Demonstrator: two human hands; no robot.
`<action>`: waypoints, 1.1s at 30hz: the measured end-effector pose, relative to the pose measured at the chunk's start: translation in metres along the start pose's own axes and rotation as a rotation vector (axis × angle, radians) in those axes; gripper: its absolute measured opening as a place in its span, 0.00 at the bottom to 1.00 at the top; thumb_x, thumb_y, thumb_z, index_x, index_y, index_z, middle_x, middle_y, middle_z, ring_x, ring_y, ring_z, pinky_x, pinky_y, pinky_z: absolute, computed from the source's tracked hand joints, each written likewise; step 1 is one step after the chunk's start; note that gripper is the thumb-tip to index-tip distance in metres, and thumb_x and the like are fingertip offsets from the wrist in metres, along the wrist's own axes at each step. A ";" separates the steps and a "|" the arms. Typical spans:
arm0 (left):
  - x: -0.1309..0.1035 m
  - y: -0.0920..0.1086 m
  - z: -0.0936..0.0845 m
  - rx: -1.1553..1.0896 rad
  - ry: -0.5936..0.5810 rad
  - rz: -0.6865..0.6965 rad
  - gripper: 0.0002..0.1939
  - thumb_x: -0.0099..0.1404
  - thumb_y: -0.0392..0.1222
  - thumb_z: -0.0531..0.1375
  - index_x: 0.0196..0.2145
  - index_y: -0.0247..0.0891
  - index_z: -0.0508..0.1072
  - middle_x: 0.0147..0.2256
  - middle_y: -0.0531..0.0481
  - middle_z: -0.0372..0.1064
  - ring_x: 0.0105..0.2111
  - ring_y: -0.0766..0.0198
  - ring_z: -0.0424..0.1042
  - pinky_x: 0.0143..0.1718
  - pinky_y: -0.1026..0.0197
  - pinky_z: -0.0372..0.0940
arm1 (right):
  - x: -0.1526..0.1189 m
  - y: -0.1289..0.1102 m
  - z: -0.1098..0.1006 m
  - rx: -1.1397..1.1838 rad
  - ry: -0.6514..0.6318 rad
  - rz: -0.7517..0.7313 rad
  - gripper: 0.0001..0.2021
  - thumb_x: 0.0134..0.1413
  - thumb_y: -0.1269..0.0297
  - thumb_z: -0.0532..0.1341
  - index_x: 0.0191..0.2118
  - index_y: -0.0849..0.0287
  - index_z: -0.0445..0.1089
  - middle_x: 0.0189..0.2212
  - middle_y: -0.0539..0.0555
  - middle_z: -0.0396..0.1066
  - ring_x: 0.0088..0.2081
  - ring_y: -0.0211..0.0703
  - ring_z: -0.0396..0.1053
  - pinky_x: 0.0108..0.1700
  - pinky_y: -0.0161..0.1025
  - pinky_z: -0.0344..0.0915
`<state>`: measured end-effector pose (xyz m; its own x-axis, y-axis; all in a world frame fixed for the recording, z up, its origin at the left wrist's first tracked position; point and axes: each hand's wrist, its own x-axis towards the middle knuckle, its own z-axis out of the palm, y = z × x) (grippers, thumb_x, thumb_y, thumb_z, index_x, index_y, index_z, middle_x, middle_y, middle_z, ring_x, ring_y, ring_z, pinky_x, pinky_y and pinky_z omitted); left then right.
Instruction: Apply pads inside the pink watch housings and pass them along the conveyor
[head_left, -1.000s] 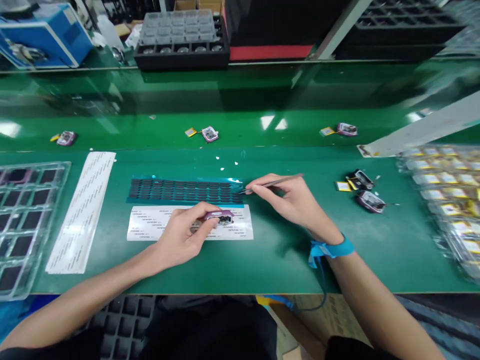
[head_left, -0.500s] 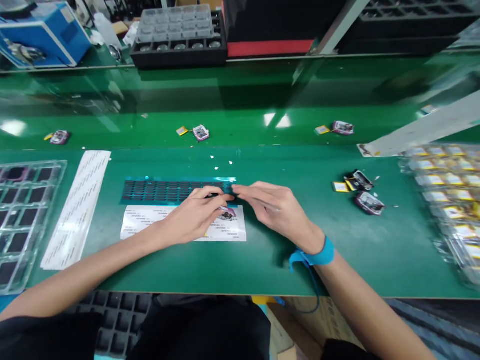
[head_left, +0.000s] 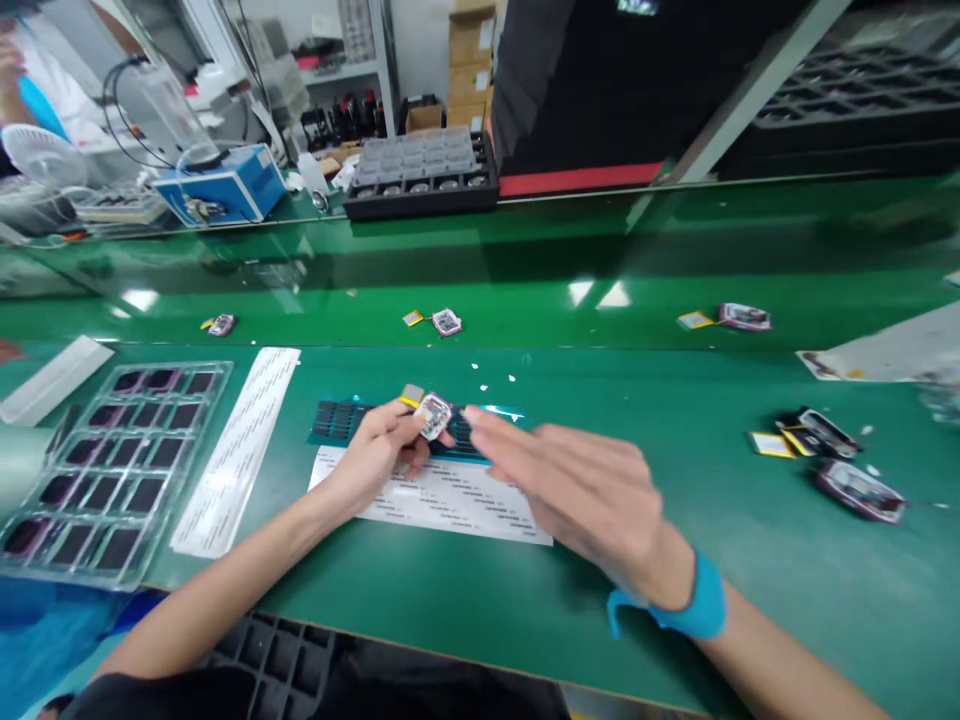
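Note:
My left hand point(head_left: 381, 440) pinches a small purple-rimmed device housing point(head_left: 433, 414), its circuit board facing up. A yellow-edged battery point(head_left: 412, 395) sticks out beside it, over the fingertips. My right hand point(head_left: 581, 485) is just to the right, smeared by motion, with its fingers pressed together and their tips close to the housing. Whatever may be between those fingers is too blurred to make out. Beneath both hands lies a teal sheet of dark strips point(head_left: 337, 418), partly hidden. A white printed backing sheet point(head_left: 469, 508) lies in front of it.
At left are a clear tray point(head_left: 225, 385) of dark screens and a long printed paper strip point(head_left: 238, 450). Further housings with batteries lie at the back point(head_left: 446, 321) and right point(head_left: 859, 490). A blue wrist strap point(head_left: 705, 600) circles my right wrist.
The view has swung up and left. My left hand has raised the housing off the sheet and turned it, so its board and battery show. My right hand has drawn back slightly from the strips.

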<state>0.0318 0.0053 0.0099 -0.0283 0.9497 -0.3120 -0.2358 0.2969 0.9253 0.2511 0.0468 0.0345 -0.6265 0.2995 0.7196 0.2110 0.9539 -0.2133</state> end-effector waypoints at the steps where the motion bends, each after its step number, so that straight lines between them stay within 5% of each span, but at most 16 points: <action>1: 0.003 -0.002 -0.001 -0.069 -0.023 -0.093 0.16 0.57 0.49 0.69 0.34 0.35 0.72 0.20 0.54 0.68 0.17 0.70 0.61 0.15 0.68 0.53 | -0.002 -0.001 0.005 -0.035 -0.018 -0.074 0.16 0.66 0.77 0.61 0.57 0.68 0.72 0.54 0.66 0.76 0.34 0.41 0.76 0.30 0.40 0.71; 3: 0.003 -0.006 0.001 -0.121 -0.029 -0.155 0.17 0.55 0.49 0.70 0.33 0.35 0.73 0.19 0.55 0.66 0.18 0.69 0.62 0.16 0.69 0.53 | -0.008 -0.002 0.011 -0.099 -0.050 -0.171 0.12 0.66 0.75 0.61 0.52 0.71 0.75 0.52 0.66 0.77 0.32 0.40 0.75 0.27 0.39 0.68; 7: -0.007 -0.007 0.006 -0.021 0.082 -0.039 0.17 0.57 0.51 0.71 0.30 0.33 0.76 0.18 0.55 0.66 0.16 0.74 0.59 0.17 0.70 0.53 | -0.018 0.000 0.011 -0.160 -0.137 -0.225 0.11 0.68 0.74 0.57 0.48 0.69 0.77 0.51 0.65 0.78 0.33 0.39 0.74 0.28 0.37 0.67; 13: -0.010 -0.005 0.011 -0.090 0.202 0.025 0.13 0.52 0.44 0.72 0.26 0.35 0.73 0.19 0.53 0.72 0.19 0.68 0.71 0.24 0.67 0.69 | -0.024 0.001 0.013 -0.173 -0.192 -0.233 0.16 0.71 0.74 0.51 0.50 0.67 0.77 0.52 0.64 0.78 0.35 0.40 0.75 0.31 0.37 0.69; 17: -0.013 -0.006 0.016 -0.143 0.221 0.005 0.17 0.50 0.40 0.73 0.24 0.38 0.67 0.19 0.59 0.69 0.18 0.70 0.70 0.25 0.66 0.73 | -0.026 -0.004 0.018 -0.129 -0.155 -0.214 0.16 0.71 0.74 0.51 0.50 0.69 0.76 0.52 0.65 0.78 0.35 0.42 0.76 0.31 0.39 0.69; 33: -0.021 -0.012 0.020 -0.017 0.256 0.089 0.17 0.54 0.41 0.71 0.22 0.37 0.66 0.19 0.60 0.61 0.19 0.74 0.61 0.22 0.71 0.64 | -0.022 -0.012 0.026 -0.083 -0.163 -0.185 0.09 0.67 0.74 0.61 0.48 0.70 0.77 0.48 0.65 0.79 0.34 0.40 0.79 0.31 0.37 0.73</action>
<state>0.0544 -0.0166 0.0095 -0.2938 0.9151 -0.2762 -0.2378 0.2098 0.9484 0.2431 0.0290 0.0037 -0.7712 0.1255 0.6242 0.1380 0.9900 -0.0285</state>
